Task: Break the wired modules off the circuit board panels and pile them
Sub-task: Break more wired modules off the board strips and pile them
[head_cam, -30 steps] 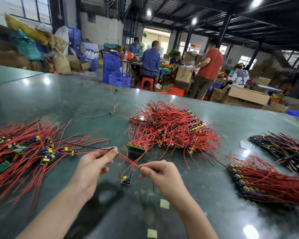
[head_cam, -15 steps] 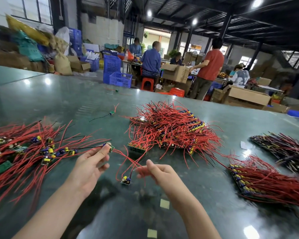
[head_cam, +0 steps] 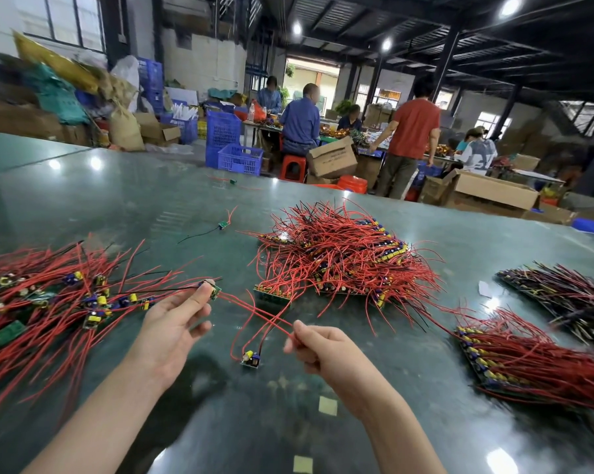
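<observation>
My left hand (head_cam: pixel 174 323) pinches a small green module (head_cam: pixel 214 291) between thumb and fingertips, its red wires trailing right. My right hand (head_cam: pixel 318 343) pinches the red wires (head_cam: pixel 275 319) of a second module (head_cam: pixel 251 358), which lies on the dark green table (head_cam: pixel 117 200) between my hands. A loose pile of separated modules (head_cam: pixel 49 295) with red wires spreads at the left. A heap of circuit board panels (head_cam: pixel 340 261) with red wires sits in the middle, just beyond my hands.
More panel stacks lie at the right (head_cam: pixel 528 354) and far right (head_cam: pixel 569 295). A single stray module (head_cam: pixel 224 224) lies further back on the table. Beyond the table edge stand blue crates (head_cam: pixel 240 159), cardboard boxes (head_cam: pixel 333 157) and several people.
My left hand has lifted its module slightly up and left. My right hand opened briefly, then closed again on the red wires. The module on the table stayed put.
</observation>
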`<state>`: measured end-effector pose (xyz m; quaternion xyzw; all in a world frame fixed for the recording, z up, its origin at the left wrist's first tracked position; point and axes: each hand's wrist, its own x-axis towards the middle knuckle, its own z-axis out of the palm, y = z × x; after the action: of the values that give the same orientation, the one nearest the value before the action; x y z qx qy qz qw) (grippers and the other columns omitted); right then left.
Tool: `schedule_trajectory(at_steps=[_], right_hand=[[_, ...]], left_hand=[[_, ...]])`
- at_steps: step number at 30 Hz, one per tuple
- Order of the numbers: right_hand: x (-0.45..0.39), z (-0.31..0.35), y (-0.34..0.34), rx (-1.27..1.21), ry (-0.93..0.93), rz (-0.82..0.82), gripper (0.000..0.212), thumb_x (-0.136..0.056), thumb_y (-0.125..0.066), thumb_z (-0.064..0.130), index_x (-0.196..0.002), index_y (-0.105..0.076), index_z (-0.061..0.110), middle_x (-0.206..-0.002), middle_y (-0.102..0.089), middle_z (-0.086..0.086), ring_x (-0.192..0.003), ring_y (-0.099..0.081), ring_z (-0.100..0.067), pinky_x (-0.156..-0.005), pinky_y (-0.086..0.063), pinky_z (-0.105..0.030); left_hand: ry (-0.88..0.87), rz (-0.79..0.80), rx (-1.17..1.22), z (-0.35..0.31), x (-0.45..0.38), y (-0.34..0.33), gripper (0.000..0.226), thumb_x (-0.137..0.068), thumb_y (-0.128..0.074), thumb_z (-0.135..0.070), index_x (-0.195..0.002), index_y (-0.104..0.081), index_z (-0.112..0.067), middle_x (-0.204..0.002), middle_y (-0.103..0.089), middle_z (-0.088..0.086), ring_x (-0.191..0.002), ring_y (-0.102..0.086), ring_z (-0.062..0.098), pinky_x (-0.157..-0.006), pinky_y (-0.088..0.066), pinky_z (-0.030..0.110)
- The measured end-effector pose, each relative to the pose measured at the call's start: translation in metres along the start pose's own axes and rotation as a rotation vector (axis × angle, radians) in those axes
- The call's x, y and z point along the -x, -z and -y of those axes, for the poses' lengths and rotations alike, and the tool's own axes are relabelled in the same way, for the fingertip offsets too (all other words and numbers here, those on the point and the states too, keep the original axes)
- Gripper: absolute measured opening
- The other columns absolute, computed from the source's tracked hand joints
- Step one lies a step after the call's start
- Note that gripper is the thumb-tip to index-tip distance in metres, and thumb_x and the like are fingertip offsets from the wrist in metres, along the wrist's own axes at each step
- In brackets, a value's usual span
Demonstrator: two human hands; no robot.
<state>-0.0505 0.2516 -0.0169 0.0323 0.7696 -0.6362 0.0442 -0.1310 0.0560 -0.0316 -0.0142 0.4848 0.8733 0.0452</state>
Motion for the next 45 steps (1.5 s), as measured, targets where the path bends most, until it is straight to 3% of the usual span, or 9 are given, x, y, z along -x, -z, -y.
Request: schedule_trajectory(at_steps=[8, 12, 17, 20, 23, 26, 31, 38, 45], right_hand=[[0.003, 0.001, -0.006, 0.809, 0.337, 0.003, 0.037, -0.098, -0.044, 0.027, -0.066, -0.061, 0.016, -0.06, -0.044, 0.014, -0.079, -0.035, -0.009, -0.073, -0.029, -0.014], [0.002, 0.001, -0.001, 0.88, 0.313, 0.102, 0.036, -0.098, -0.044, 0.026, -0.065, -0.055, 0.016, -0.06, -0.045, 0.012, -0.077, -0.034, -0.009, -0.081, -0.033, -0.022], [0.006, 0.002, 0.008, 0.609, 0.143, 0.136, 0.045, -0.099, -0.039, 0.036, -0.058, -0.055, 0.027, -0.062, -0.052, 0.006, -0.064, -0.045, -0.006, -0.074, -0.04, -0.028], [0.006, 0.005, 0.018, 0.424, 0.132, 0.019, 0.052, -0.101, -0.031, 0.037, -0.074, -0.073, 0.021, -0.074, -0.07, 0.006, -0.063, -0.048, -0.002, -0.063, -0.038, -0.013], [0.004, 0.007, 0.023, 0.239, 0.175, -0.111, 0.043, -0.1, -0.034, 0.033, -0.088, -0.075, 0.021, -0.078, -0.072, 0.006, -0.06, -0.047, -0.002, -0.06, -0.036, -0.009], [0.005, 0.007, 0.007, 0.152, 0.247, -0.089, 0.026, -0.096, -0.048, 0.026, -0.093, -0.074, 0.024, -0.073, -0.068, 0.012, -0.062, -0.05, 0.002, -0.062, -0.038, -0.009], [0.001, 0.001, -0.012, 0.255, 0.345, -0.139, 0.01, -0.084, -0.068, 0.014, -0.088, -0.076, 0.017, -0.079, -0.067, 0.009, -0.083, -0.063, -0.008, -0.077, -0.048, -0.025], [0.001, -0.003, -0.02, 0.323, 0.36, -0.178, 0.011, -0.073, -0.078, 0.019, -0.067, -0.072, 0.027, -0.065, -0.063, 0.023, -0.063, -0.054, 0.005, -0.061, -0.035, -0.008], [0.002, -0.003, -0.025, -0.178, 0.116, -0.133, 0.019, -0.08, -0.069, 0.017, -0.061, -0.068, 0.019, -0.064, -0.065, 0.005, -0.058, -0.051, -0.002, -0.058, -0.036, -0.016]], left_hand=[[-0.063, -0.124, -0.171, -0.006, -0.005, 0.005, 0.014, -0.082, -0.068, -0.014, -0.072, -0.061, -0.019, -0.048, -0.057, -0.017, -0.062, -0.045, 0.005, -0.057, -0.038, 0.021], [-0.079, -0.098, -0.253, -0.003, -0.006, 0.007, 0.012, -0.082, -0.068, -0.017, -0.071, -0.063, -0.018, -0.047, -0.055, -0.018, -0.063, -0.043, 0.004, -0.059, -0.035, 0.023], [0.003, 0.028, -0.175, -0.007, -0.005, 0.008, 0.006, -0.076, -0.068, -0.02, -0.075, -0.066, -0.014, -0.054, -0.05, -0.011, -0.053, -0.043, 0.003, -0.052, -0.042, 0.019], [0.136, 0.212, -0.145, -0.01, -0.002, 0.009, 0.017, -0.067, -0.077, -0.023, -0.076, -0.074, -0.009, -0.06, -0.054, -0.004, -0.048, -0.047, 0.003, -0.047, -0.047, 0.017], [0.25, 0.441, -0.257, -0.002, 0.007, 0.003, 0.054, -0.037, -0.095, -0.034, -0.079, -0.076, -0.006, -0.061, -0.054, 0.0, -0.05, -0.045, 0.006, -0.053, -0.047, 0.019], [0.267, 0.588, -0.376, 0.008, 0.02, -0.008, 0.047, -0.045, -0.087, -0.032, -0.084, -0.076, -0.008, -0.062, -0.056, 0.0, -0.055, -0.045, 0.006, -0.06, -0.043, 0.022], [0.162, 0.601, -0.579, 0.014, 0.031, -0.016, 0.029, -0.058, -0.077, -0.028, -0.086, -0.077, -0.02, -0.076, -0.066, 0.0, -0.067, -0.05, 0.008, -0.061, -0.039, 0.019], [0.143, 0.593, -0.627, 0.014, 0.034, -0.016, 0.032, -0.049, -0.081, -0.026, -0.074, -0.075, -0.008, -0.069, -0.066, 0.004, -0.067, -0.056, 0.009, -0.064, -0.044, 0.017], [0.105, 0.564, -0.55, 0.015, 0.037, -0.021, 0.015, -0.062, -0.081, -0.003, -0.075, -0.076, -0.008, -0.07, -0.069, 0.004, -0.064, -0.06, 0.007, -0.06, -0.047, 0.015]])
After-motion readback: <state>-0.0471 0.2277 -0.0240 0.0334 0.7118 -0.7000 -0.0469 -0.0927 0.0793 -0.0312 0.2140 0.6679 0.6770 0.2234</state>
